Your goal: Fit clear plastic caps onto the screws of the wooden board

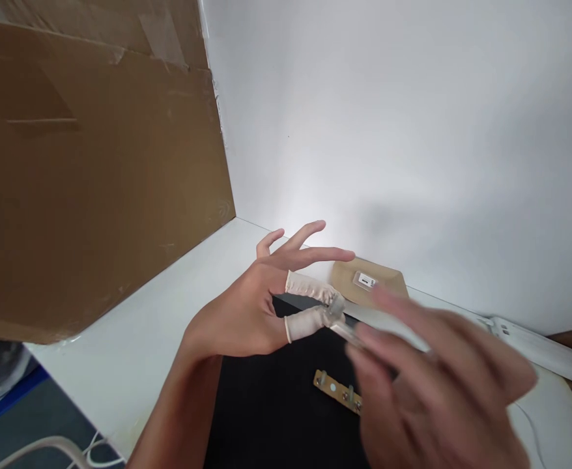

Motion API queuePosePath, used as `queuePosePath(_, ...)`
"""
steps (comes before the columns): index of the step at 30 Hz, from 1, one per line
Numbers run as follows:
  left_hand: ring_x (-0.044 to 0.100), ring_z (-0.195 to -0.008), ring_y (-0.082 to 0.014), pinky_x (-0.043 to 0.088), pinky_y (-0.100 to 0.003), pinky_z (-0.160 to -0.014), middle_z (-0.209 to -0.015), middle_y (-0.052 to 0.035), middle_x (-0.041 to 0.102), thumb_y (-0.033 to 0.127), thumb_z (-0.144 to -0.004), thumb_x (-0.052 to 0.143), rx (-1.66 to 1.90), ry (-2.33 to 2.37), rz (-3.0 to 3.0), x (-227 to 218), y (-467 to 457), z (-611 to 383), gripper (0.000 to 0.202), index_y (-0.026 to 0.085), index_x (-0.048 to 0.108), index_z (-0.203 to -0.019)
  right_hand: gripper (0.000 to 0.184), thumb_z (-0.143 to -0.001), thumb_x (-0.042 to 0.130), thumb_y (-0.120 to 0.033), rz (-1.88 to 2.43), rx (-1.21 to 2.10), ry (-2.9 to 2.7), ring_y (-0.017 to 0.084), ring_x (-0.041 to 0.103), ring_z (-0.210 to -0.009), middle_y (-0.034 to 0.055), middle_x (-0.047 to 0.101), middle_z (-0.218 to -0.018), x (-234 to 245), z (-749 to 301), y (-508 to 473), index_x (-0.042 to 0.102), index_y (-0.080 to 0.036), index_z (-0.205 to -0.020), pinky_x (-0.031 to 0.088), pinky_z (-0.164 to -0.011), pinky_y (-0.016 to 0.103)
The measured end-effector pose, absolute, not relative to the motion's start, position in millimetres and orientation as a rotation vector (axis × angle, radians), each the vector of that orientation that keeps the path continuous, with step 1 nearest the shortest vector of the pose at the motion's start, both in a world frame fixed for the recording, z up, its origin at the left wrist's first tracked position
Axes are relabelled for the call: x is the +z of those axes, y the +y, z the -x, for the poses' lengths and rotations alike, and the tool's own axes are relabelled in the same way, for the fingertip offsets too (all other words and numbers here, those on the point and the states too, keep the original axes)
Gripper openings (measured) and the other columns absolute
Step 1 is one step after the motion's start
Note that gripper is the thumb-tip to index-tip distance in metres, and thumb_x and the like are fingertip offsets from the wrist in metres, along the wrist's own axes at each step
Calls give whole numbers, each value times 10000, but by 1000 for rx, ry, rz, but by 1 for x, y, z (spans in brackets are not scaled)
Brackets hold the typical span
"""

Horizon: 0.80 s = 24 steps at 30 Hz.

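Observation:
My left hand wears off-white finger cots on its thumb and index finger. Those two fingertips pinch a small translucent grey piece, while the other fingers stretch away. My right hand, partly blurred, grips a thin silvery tool that looks like tweezers. The tool's far end meets the small piece at the left fingertips. Below the hands, a narrow tan board strip with small upright translucent parts lies on a black mat. My right hand covers the strip's right end.
A tall cardboard panel stands at the left and a white wall rises behind. On the white table are a tan pad bearing a small labelled clear case, and a white power strip at the right.

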State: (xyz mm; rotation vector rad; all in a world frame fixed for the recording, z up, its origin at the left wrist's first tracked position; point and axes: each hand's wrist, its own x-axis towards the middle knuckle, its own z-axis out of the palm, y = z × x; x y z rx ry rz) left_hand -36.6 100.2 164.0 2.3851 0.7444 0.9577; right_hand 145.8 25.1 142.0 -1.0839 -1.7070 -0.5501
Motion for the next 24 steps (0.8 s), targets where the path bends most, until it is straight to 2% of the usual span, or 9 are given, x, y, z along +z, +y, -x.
queuePosePath(5, 274, -1611, -234, 37, -572, -1314, -1541, 131, 565, 250, -981, 666, 920, 852, -2464, 162, 99, 32, 140, 352, 759, -954, 182, -867, 735, -34, 1106, -497, -1501, 245, 699, -1024, 76, 774, -1196, 142, -163, 40, 735, -186, -965, 537, -874, 394)
queuePosePath(11, 236, -1623, -247, 0, -563, -1293, -1551, 32, 574, 144, -1015, 528, 914, 972, -2682, 155, 95, 23, 259, 264, 751, -1070, 138, -945, 688, -129, 986, -341, -1967, 210, 623, -1189, 30, 721, -1335, 152, -158, 25, 738, -210, -1046, 509, -1028, 346)
queuePosePath(16, 266, -1612, -259, 20, -561, -1286, -1541, 24, 586, 201, -1043, 533, 909, 1015, -2766, 154, 93, 18, 221, 239, 736, -965, 216, -835, 781, -24, 1128, -672, -1779, 259, 656, -1092, 132, 751, -1258, 151, -176, 37, 734, -145, -1007, 524, -950, 402)
queuePosePath(18, 261, -1613, -269, 27, -575, -1283, -1542, 14, 586, 208, -1048, 533, 892, 1009, -2767, 154, 92, 16, 220, 235, 733, -959, 209, -838, 776, -20, 1152, -701, -1783, 269, 656, -1105, 153, 743, -1268, 152, -182, 36, 729, -136, -1005, 528, -956, 414)
queuePosePath(22, 236, -1620, -285, 29, -605, -1279, -1555, -8, 572, 175, -1044, 521, 826, 983, -2770, 156, 90, 14, 230, 227, 740, -997, 159, -955, 659, -121, 1068, -357, -2066, 224, 623, -1231, 43, 678, -1409, 159, -190, 23, 721, -219, -1063, 551, -987, 356)
queuePosePath(24, 231, -1622, -282, 33, -608, -1281, -1557, 5, 569, 165, -1041, 521, 805, 960, -2764, 157, 89, 13, 235, 235, 741, -997, 189, -976, 613, -142, 997, -278, -2202, 214, 611, -1278, 25, 638, -1465, 163, -195, 20, 710, -235, -1109, 562, -989, 342)
